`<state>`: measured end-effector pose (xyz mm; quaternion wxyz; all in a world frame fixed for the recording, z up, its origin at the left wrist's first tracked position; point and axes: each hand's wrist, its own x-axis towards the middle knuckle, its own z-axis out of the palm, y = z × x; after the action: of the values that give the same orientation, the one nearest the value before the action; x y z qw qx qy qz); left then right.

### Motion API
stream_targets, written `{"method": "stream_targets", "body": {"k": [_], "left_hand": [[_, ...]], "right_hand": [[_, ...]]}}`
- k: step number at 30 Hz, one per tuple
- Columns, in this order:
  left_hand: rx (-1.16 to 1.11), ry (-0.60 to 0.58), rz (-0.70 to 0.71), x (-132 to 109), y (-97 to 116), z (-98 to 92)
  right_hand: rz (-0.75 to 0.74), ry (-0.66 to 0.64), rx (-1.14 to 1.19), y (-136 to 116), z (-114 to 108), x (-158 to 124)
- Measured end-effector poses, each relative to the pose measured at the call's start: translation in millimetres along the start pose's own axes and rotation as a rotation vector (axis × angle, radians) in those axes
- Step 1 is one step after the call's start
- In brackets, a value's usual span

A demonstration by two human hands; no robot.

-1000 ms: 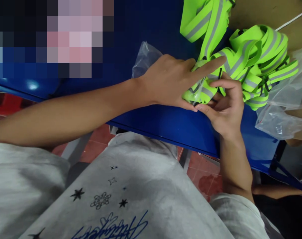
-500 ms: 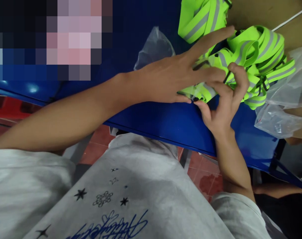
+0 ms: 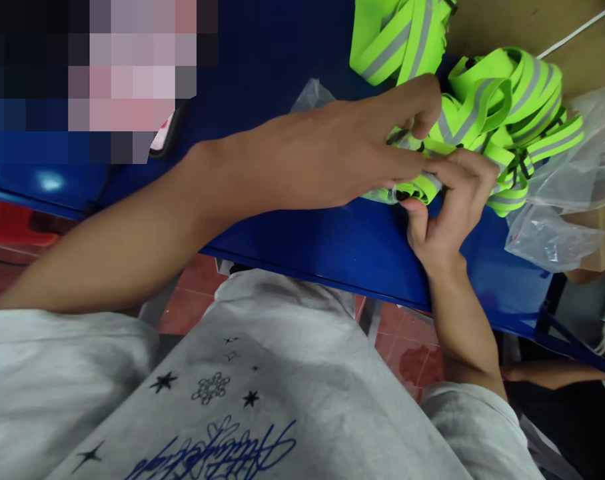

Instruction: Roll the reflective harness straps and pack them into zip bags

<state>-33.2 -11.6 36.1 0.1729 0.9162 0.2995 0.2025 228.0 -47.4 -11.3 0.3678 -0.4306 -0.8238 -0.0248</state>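
Observation:
A folded neon-green strap with a grey reflective stripe lies between my two hands, its left end inside the mouth of a clear plastic bag. My left hand reaches over the bag from the left, fingers bent and closed on the film around the strap. Most of the bag is hidden under that hand and wrist. From the right, my right hand grips the strap, thumb at its lower edge and curled fingers on top.
Behind my hands a heap of similar green straps with black buckles covers the blue table. Clear plastic bags lie to the right beside cardboard. A phone shows at upper left. Another person's arm is at lower right.
The fingers of my left hand, spread before, have curled in toward the strap. My right hand's fingers have closed down on it. More of the bag is covered by my left forearm and hand.

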Motion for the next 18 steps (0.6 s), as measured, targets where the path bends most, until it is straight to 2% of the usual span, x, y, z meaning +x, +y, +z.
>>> {"method": "stream_targets", "body": {"k": [2,6,10,14,18], "left_hand": [[-0.04,-0.005,0.085,0,0,-0.5],[-0.072,0.092,0.201,2,-3,6.9],[-0.167,0.118,0.196,4,-7,12.3],[-0.269,0.135,0.14,4,-10,9.0],[-0.237,0.115,0.173,3,-4,8.0]], "right_hand": [[0.017,-0.009,0.009,-3,-2,2],[0.065,-0.043,0.11,-7,-5,8],[0.048,-0.094,0.229,-3,-8,11],[0.007,-0.258,0.337,3,-13,8],[0.059,-0.22,0.345,3,-15,4]]}}
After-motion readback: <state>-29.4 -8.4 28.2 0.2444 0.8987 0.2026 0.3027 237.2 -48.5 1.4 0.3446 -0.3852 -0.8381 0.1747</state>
